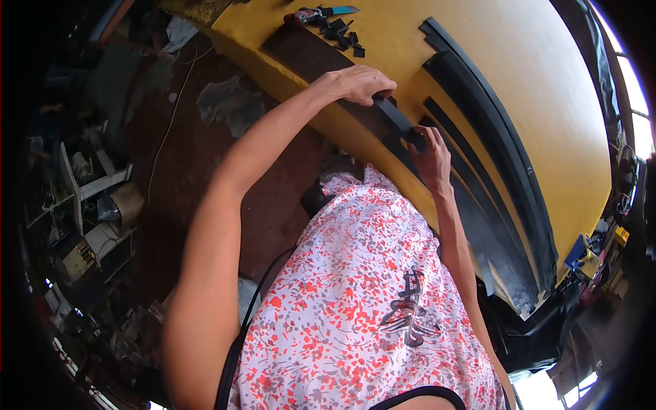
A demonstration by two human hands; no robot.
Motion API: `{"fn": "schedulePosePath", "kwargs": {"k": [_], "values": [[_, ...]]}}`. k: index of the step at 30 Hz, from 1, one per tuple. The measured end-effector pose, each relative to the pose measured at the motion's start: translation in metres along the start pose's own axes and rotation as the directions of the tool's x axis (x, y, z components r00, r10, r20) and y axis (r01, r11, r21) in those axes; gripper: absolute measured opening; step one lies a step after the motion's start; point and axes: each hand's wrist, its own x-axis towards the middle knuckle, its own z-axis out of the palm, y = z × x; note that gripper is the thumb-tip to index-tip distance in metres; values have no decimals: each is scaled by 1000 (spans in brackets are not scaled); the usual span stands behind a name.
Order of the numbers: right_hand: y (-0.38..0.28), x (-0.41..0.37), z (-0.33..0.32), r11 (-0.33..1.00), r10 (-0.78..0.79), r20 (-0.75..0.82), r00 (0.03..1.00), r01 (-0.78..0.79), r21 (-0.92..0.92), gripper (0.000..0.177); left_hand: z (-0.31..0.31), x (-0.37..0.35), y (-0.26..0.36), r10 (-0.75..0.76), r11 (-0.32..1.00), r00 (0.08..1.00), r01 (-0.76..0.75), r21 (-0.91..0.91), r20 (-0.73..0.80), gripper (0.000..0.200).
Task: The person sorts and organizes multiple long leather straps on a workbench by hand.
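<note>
A short black strip [395, 116] is stretched between my two hands over the near edge of the yellow table. My left hand [364, 84] is closed on its far end. The strip's near end looks bent or rolled where my right hand [432, 156] pinches it with thumb and fingers. Under my hands a dark, flat sheet [301, 53] lies along the table edge. To the right of my right hand, narrow black strips [471, 158] run lengthwise on the table.
Wider black strips [488, 116] lie across the yellow table [547, 75]. At the far edge are small black scraps [339, 33] and a tool with a blue blade [342, 10]. A cluttered rack [92, 184] stands on the left, and a thin cable [169, 126] crosses the floor.
</note>
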Motion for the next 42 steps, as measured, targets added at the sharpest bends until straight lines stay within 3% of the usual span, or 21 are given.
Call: {"fn": "schedulePosePath", "kwargs": {"k": [2,12,16,20,24,30,33,34,36,37,38,39,40,42], "values": [[-3,2,8,1000,-21,10,1000,21,-23,36,6,-6,-6,6,991,998,3,131,-64,38],[1,-1,21,998,-50,15,999,51,-34,40,23,-14,-12,106,972,984,-72,226,-143,40],[-2,-3,18,999,-38,-25,999,38,7,38,23,-13,7,171,914,971,-93,395,-167,38],[1,-8,20,995,-88,-96,991,93,49,36,38,7,29,328,915,932,-272,297,-156,37],[0,-14,19,993,-77,-123,989,87,84,37,40,13,35,292,922,953,-257,290,-83,32],[4,-33,30,988,-106,-246,964,130,86,42,35,12,39,367,899,927,-333,283,-73,27],[8,-76,-17,993,-20,-375,927,63,102,35,29,15,58,352,909,926,-303,285,-136,21],[16,-101,-29,972,149,-458,876,-46,229,25,30,17,62,354,905,930,-314,286,-100,21],[38,-166,-39,814,569,-502,651,-360,457,15,31,20,67,344,906,931,-296,304,-120,20],[47,-197,-39,658,753,-487,443,-522,543,12,32,23,69,346,902,934,-306,305,-88,20],[60,-232,-25,528,838,-464,286,-641,557,12,33,24,71,339,908,935,-296,296,-103,20],[63,-263,-1,414,897,-383,222,-728,546,12,31,17,66,344,910,930,-296,291,-129,19],[71,-292,17,296,954,-201,222,-799,523,23,30,18,69,353,904,931,-313,292,-93,19],[62,-300,49,453,891,-205,405,-823,344,47,27,19,73,319,913,942,-275,302,-106,18]]}}
